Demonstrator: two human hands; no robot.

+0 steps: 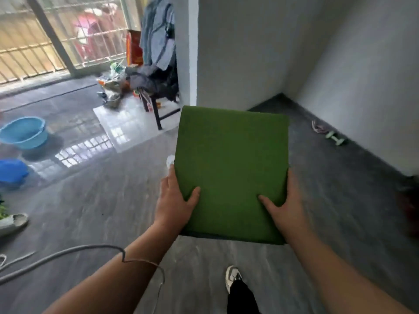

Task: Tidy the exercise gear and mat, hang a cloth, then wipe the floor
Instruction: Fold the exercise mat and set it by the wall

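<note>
A folded green exercise mat (231,159) is held flat in front of me, above the grey floor. My left hand (174,200) grips its left edge, thumb on top and fingers underneath. On the right edge my right hand (283,202) holds it the same way. A pale green dumbbell (335,137) lies on the floor by the right wall, next to a pink and white skipping rope (318,128). A blue cloth (12,169) sits in a heap at the far left.
A blue basin (23,134) stands at the left. A dark stool (156,103) piled with clothes sits beside a white wall corner (192,53), with clutter behind it. A grey hose (45,257) crosses the floor at lower left. My shoe (232,277) is below the mat.
</note>
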